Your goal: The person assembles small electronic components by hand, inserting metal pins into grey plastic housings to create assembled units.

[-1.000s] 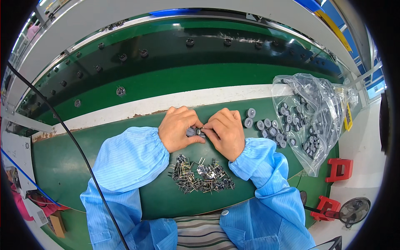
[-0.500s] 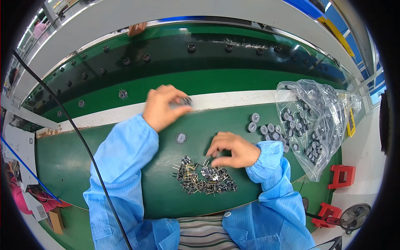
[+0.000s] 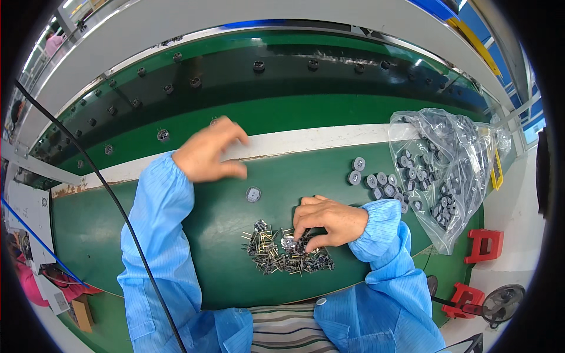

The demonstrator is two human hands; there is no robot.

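My left hand [image 3: 213,154] is over the white ledge [image 3: 306,140], thumb and fingers spread, with nothing between them. A small dark part, half hidden, shows on the belt just behind its fingers. My right hand [image 3: 332,222] bends down into a heap of small electronic parts with metal pins [image 3: 271,252]. Its thumb and fingers come together around something dark at the heap's edge, too covered to make out. One round grey cap [image 3: 253,194] lies alone on the green table [image 3: 223,235], between my hands and beyond the heap.
Beyond the ledge runs a green conveyor belt [image 3: 329,106] carrying spaced dark round parts. Several round grey caps [image 3: 382,182] lie right of my right hand, beside a clear plastic bag [image 3: 453,176] holding more. A black cable [image 3: 112,191] crosses the view at left.
My left hand has released the small dark part and drawn back left, opening. My right hand has lowered into the heap, its fingers closing. The belt's parts have shifted left.
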